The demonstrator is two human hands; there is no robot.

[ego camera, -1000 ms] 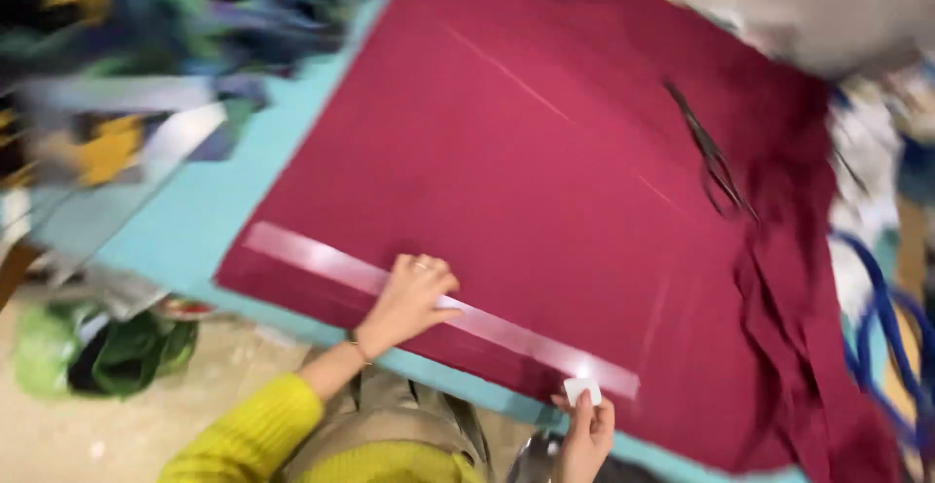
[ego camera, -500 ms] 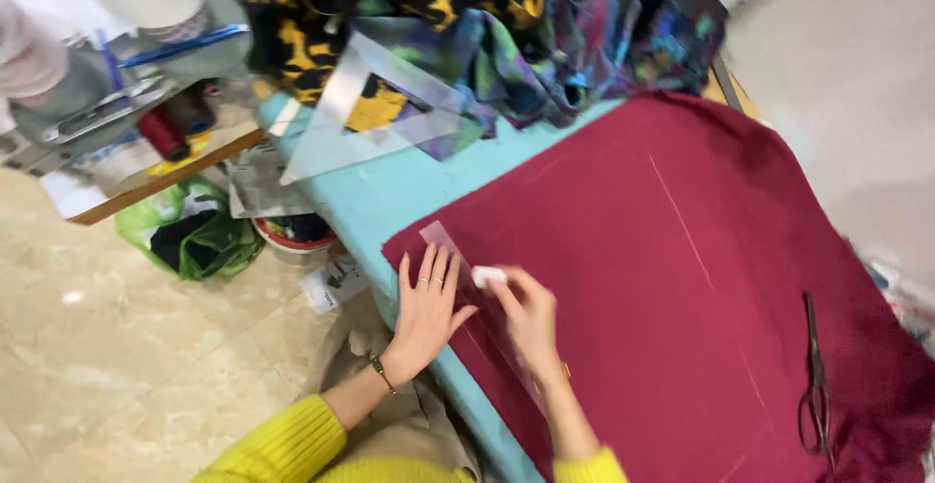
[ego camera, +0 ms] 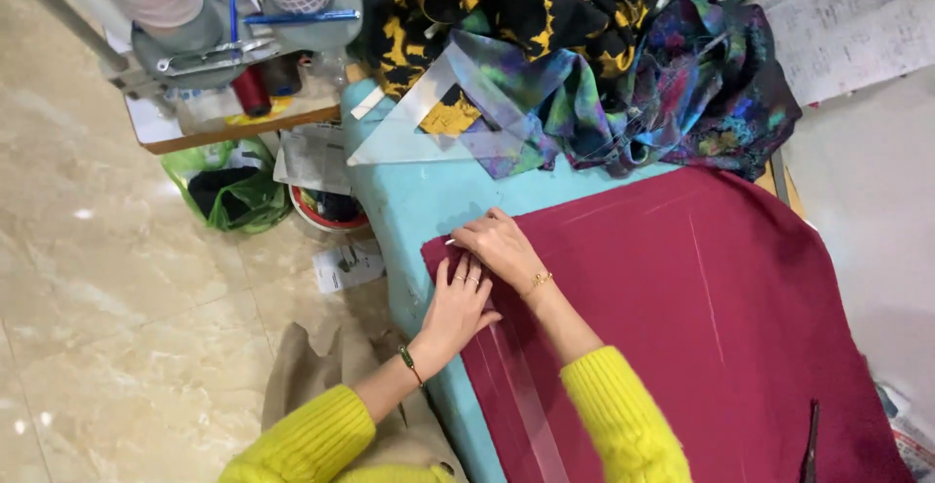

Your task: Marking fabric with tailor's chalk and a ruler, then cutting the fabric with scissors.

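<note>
Both hands have slid along to the near-left corner of the maroon cloth [ego camera: 682,327], and the view has swung so that the left end of the teal table [ego camera: 419,201] now sits mid-frame. That cloth lies spread flat over most of the table, faint chalk lines crossing it. A heap of patterned fabrics [ego camera: 584,74] crowds the far edge, with a clear triangular ruler [ego camera: 429,128] leaning against it. Along the cloth's near edge runs a clear straight ruler [ego camera: 526,395]; the left hand [ego camera: 456,308] lies open and flat on its end, pinning it. Touching it, the right hand [ego camera: 499,247] pinches a small white chalk [ego camera: 452,241] at the cloth's corner. Beside the table's left end, a green bag [ego camera: 229,191] on the floor holds something dark.
</note>
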